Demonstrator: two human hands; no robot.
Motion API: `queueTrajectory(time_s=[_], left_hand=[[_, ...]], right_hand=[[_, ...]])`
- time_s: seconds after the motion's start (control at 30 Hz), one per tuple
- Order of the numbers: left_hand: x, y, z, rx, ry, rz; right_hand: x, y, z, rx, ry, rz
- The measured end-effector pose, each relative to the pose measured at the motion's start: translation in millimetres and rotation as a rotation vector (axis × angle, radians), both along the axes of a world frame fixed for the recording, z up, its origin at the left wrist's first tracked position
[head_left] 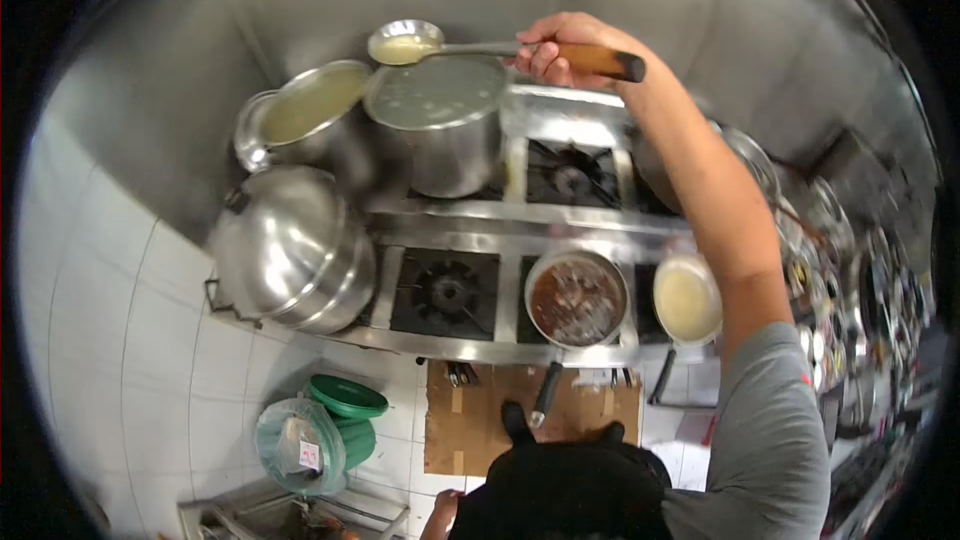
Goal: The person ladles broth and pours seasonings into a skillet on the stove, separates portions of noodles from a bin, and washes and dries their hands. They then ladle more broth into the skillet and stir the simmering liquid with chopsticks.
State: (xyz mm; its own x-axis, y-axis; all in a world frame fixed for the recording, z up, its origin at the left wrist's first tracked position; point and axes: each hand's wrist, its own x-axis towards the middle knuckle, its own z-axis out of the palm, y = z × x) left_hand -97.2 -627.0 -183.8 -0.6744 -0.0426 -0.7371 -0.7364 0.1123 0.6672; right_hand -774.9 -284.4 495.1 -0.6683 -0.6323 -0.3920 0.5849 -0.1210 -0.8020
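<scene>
My right hand is wrapped round the handle of a ladle, raised over the back of the stove. Pale liquid lies in the ladle's bowl. Just below it stands a large steel stockpot filled with cloudy, pale liquid. To its left is another stockpot of yellowish liquid, its lower part behind a dark blur. My left hand hangs low beside the black apron, only partly in view, its fingers not clear enough to read.
A domed steel steamer stands front left. On the front burners sit a pan of brown liquid and a pan of creamy liquid, their handles jutting past the stove edge. A green bin with a clear liner stands on the floor.
</scene>
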Motion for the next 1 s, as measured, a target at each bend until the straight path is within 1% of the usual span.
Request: queueTrajectory(time_s=[0.03, 0.07, 0.13, 0.17, 0.2, 0.27, 0.33, 0.37, 0.4, 0.47, 0.53, 0.57, 0.67, 0.7, 0.73, 0.77, 0.8, 0.87, 0.93, 0.97, 1.0], left_hand=[[-1.3, -1.3, 1.3, 0.034, 0.013, -0.035], [-6.0, -8.1, -6.9, -0.002, 0.002, -0.094], [-24.2, -14.5, -6.8, -0.051, -0.028, -0.191], [-31.9, -15.2, -5.9, -0.063, -0.036, -0.236], [-40.0, -15.0, -5.6, -0.069, -0.044, -0.277], [-52.0, -13.3, -5.5, -0.081, -0.056, -0.350], [-61.3, -7.3, -5.9, -0.091, -0.067, -0.408], [-65.8, -1.5, -7.0, -0.093, -0.072, -0.432], [-69.5, 3.1, -6.1, -0.099, -0.073, -0.457], [-73.3, 15.0, -5.3, -0.119, -0.075, -0.500], [-81.7, 32.3, -0.3, -0.136, -0.072, -0.536], [-82.4, 42.5, 1.4, -0.143, -0.069, -0.554], [-82.0, 77.7, 4.3, -0.173, -0.058, -0.584], [-79.0, 89.1, 5.7, -0.184, -0.056, -0.585], [-72.2, 99.9, 8.8, -0.196, -0.053, -0.593], [-66.0, 113.0, 12.3, -0.210, -0.051, -0.592], [-60.2, 125.9, 15.7, -0.217, -0.049, -0.592], [-46.9, 152.5, 24.5, -0.238, -0.045, -0.597], [-31.7, 176.2, 30.5, -0.249, -0.044, -0.601], [-24.4, 188.4, 33.2, -0.256, -0.046, -0.603], [-17.0, 196.9, 31.9, -0.259, -0.043, -0.611]], right_hand=[[27.4, 27.9, 2.1, 0.014, 0.016, -0.008], [52.0, 55.7, -0.7, 0.031, 0.026, -0.017], [88.2, 123.7, -18.4, 0.042, 0.046, 0.032], [127.0, 136.8, -17.8, 0.122, 0.056, -0.121], [155.3, 163.8, -27.9, 0.162, 0.121, -0.159], [211.0, 209.3, -43.6, 0.231, 0.074, -0.260], [263.4, 249.6, -59.0, 0.401, 0.102, -0.369], [288.3, 269.4, -71.6, 0.534, 0.118, -0.480], [313.9, 282.0, -77.7, 0.564, 0.095, -0.545], [352.3, 323.2, -101.7, 0.691, 0.079, -0.528], [384.2, 356.5, -124.4, 0.712, 0.010, -0.573], [393.8, 374.4, -136.5, 0.729, -0.072, -0.571], [422.7, 423.3, -192.9, 0.746, -0.125, -0.596], [427.2, 439.6, -216.8, 0.800, -0.017, -0.465], [438.4, 453.3, -234.3, 0.819, -0.063, -0.516], [446.3, 454.5, -238.3, 0.836, -0.108, -0.570], [453.2, 462.8, -255.3, 0.833, -0.093, -0.563], [469.5, 475.6, -287.6, 0.897, -0.019, -0.540], [482.0, 484.2, -305.4, 1.057, 0.136, -0.413], [492.8, 489.7, -326.8, 1.223, 0.451, -0.401], [502.0, 491.6, -335.9, 1.266, 0.600, -0.448]])
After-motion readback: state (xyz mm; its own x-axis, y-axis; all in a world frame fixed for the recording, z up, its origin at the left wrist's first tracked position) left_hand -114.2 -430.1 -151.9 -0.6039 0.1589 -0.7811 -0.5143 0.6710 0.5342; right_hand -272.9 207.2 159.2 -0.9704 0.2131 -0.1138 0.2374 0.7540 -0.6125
